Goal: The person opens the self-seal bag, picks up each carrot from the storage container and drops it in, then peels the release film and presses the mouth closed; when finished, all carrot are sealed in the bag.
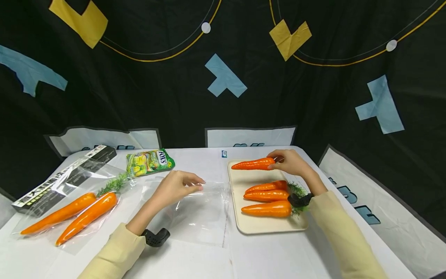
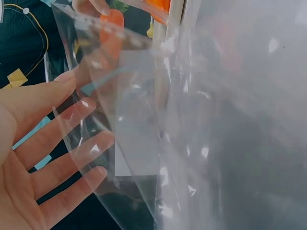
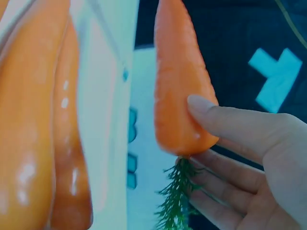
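Note:
My right hand [image 1: 290, 162] grips an orange carrot [image 1: 253, 164] by its thick end, above the far part of a cream tray [image 1: 270, 231]. Green leaves [image 3: 176, 196] hang from that carrot in the right wrist view. Three more carrots [image 1: 266, 208] lie side by side on the tray, tips pointing left. My left hand [image 1: 178, 185] holds the mouth edge of a clear zip bag [image 1: 205, 217], thumb on one side. Through the film in the left wrist view show the fingers [image 2: 98, 143]. The bag lies on the table, left of the tray.
At left, two carrots [image 1: 87, 217] lie in clear bags. A black-and-white box [image 1: 66, 178] stands behind them. A green and yellow candy packet [image 1: 150, 162] lies at the back, and a small blue-white wrapper [image 1: 224, 154] near the far edge. Black cloth [image 1: 167, 93] hangs behind the table.

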`<state>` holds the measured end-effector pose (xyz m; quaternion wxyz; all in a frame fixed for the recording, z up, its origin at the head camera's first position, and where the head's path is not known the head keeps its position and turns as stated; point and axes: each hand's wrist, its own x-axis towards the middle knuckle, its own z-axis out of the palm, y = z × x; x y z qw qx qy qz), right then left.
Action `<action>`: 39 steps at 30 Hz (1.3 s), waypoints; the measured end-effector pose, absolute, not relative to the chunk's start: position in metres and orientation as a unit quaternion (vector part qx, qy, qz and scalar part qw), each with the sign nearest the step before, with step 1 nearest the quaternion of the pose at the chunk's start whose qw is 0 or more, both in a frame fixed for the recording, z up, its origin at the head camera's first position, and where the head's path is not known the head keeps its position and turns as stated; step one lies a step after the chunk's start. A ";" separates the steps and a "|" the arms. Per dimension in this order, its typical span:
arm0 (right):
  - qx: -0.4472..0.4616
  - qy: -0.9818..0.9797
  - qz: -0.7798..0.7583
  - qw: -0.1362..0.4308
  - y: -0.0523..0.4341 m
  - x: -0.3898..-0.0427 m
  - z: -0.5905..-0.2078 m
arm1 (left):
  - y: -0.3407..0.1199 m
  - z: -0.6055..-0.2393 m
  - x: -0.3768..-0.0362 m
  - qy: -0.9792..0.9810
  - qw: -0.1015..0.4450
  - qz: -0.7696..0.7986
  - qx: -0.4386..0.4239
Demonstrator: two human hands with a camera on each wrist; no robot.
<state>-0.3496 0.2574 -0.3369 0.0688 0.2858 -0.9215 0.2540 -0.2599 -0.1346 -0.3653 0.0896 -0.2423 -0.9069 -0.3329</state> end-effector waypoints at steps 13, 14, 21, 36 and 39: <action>0.276 -0.918 0.282 0.048 0.227 -0.301 -0.328 | -0.135 -0.363 -0.260 -0.915 0.105 -0.335 -0.197; 0.278 -0.917 0.284 0.045 0.223 -0.298 -0.327 | -0.135 -0.363 -0.260 -0.916 0.106 -0.335 -0.194; 0.303 -0.908 0.287 0.024 0.201 -0.287 -0.330 | -0.136 -0.365 -0.260 -0.913 0.105 -0.336 -0.205; 0.359 -0.888 0.286 -0.007 0.153 -0.280 -0.357 | -0.134 -0.369 -0.260 -0.908 0.070 -0.328 -0.251; 0.369 -0.887 0.277 -0.006 0.146 -0.279 -0.364 | -0.135 -0.369 -0.260 -0.911 0.074 -0.317 -0.255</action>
